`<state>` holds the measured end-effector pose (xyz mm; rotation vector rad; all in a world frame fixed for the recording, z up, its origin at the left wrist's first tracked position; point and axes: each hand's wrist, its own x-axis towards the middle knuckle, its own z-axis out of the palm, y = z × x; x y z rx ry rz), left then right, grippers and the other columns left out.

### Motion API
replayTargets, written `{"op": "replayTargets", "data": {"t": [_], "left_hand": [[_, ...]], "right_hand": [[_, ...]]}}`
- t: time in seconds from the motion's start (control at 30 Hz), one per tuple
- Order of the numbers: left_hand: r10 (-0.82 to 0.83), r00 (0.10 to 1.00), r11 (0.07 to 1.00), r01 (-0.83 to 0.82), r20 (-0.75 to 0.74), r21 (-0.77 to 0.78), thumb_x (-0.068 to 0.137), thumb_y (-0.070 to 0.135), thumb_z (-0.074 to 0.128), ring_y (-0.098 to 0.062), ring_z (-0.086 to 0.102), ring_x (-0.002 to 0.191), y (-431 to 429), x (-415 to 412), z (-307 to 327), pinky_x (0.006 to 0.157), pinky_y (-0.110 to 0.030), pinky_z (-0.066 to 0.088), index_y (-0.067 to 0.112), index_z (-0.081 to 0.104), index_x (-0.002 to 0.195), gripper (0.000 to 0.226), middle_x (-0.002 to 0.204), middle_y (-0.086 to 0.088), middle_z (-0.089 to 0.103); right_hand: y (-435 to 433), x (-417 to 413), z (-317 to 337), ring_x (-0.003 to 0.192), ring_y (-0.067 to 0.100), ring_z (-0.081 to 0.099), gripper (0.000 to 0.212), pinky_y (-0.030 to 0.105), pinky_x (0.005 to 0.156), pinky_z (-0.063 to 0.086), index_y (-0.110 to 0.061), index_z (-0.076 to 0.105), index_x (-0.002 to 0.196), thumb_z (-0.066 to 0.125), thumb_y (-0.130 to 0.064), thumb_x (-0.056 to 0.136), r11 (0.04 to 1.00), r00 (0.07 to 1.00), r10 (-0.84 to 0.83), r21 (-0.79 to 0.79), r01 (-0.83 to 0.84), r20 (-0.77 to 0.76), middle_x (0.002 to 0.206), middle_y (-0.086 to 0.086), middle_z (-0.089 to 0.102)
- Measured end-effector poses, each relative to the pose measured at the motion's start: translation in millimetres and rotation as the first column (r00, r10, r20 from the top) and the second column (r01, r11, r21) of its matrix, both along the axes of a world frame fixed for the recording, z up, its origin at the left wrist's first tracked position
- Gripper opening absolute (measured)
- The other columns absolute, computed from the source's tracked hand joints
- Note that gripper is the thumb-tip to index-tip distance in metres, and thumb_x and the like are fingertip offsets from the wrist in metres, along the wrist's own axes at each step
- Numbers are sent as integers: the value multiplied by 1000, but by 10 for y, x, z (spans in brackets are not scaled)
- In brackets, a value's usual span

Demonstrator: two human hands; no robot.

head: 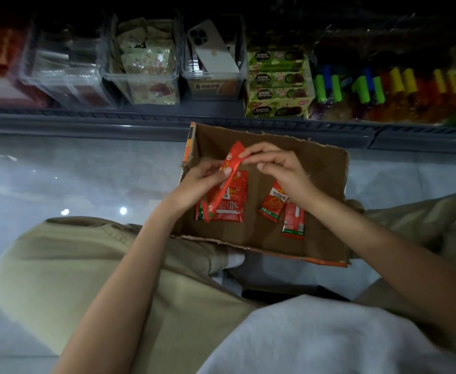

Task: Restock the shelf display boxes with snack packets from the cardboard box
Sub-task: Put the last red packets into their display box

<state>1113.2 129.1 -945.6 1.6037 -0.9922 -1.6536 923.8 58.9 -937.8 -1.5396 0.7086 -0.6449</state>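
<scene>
Low over the glossy grey floor (59,171) before a dim shelf (86,122), the left hand (197,182) and right hand (281,168) are pinching one red packet (220,195) above the cardboard box (324,168) holding others (293,220).

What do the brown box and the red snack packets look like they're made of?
The box looks like matte brown cardboard, with torn fibrous edges. The red packets are likely glossy plastic film: they shine, and the held one folds softly.
</scene>
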Motion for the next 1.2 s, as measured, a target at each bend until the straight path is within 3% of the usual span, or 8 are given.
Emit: {"op": "replayTargets", "data": {"t": [0.13,0.27,0.43,0.57,0.63,0.83,1.0,1.2], "left_hand": [[84,996,996,-84,3,42,87,30,62,-15,70,86,22,1,-7,78,-26,55,17,56,112,29,102,-3,70],[217,959,975,-221,182,1,91,29,59,-20,66,97,-13,42,-43,84,-32,53,16,50,116,30,111,-3,65],[309,909,950,-308,281,-50,94,17,57,-22,59,109,-31,81,-97,83,-28,50,10,41,130,40,123,-8,57],[343,897,938,-314,278,-145,93,12,58,-23,59,108,-31,139,-114,89,-38,52,21,25,141,59,124,-10,55],[384,891,918,-340,242,-206,93,10,57,-19,62,100,-39,173,-116,81,-35,55,27,22,143,63,116,-6,56],[338,898,921,-255,281,-294,95,8,53,-16,60,103,-121,229,-98,65,-8,51,23,54,116,26,119,-1,56],[286,898,946,-207,336,-250,93,3,55,-24,55,116,-131,210,-132,94,-44,50,27,60,106,27,125,-7,59],[270,898,960,-221,348,-174,95,10,53,-27,54,118,-98,157,-175,96,-47,48,28,57,109,23,130,-9,55]], "right_hand": [[-10,34,-142,116,10,51,30,23,97,44,-7,62,110,44,2,88,998,1000,-17,58,18,-12,119,4,55],[-49,-49,-705,118,17,47,31,26,103,39,-11,65,102,45,9,89,986,895,-159,-13,169,-417,119,-2,50],[13,-340,-1468,82,16,59,46,7,48,38,-6,58,123,35,15,90,932,605,33,243,268,-795,137,9,51],[136,-391,-1739,133,27,37,45,20,96,41,-20,42,141,40,-7,98,921,420,278,364,138,-864,150,9,33],[180,-362,-1849,140,32,23,43,40,117,16,-23,38,143,40,-19,100,924,341,272,344,170,-900,152,11,28],[196,-204,-1829,119,28,46,37,35,96,44,-14,52,130,49,-29,96,777,500,70,361,516,-863,132,8,50],[124,-112,-1765,105,24,53,38,27,79,42,-2,47,131,44,-16,96,707,525,-60,335,623,-849,128,16,53],[95,-60,-1266,76,11,50,22,20,55,37,-10,57,112,58,-9,90,579,672,-210,464,671,-710,103,5,54]]}}
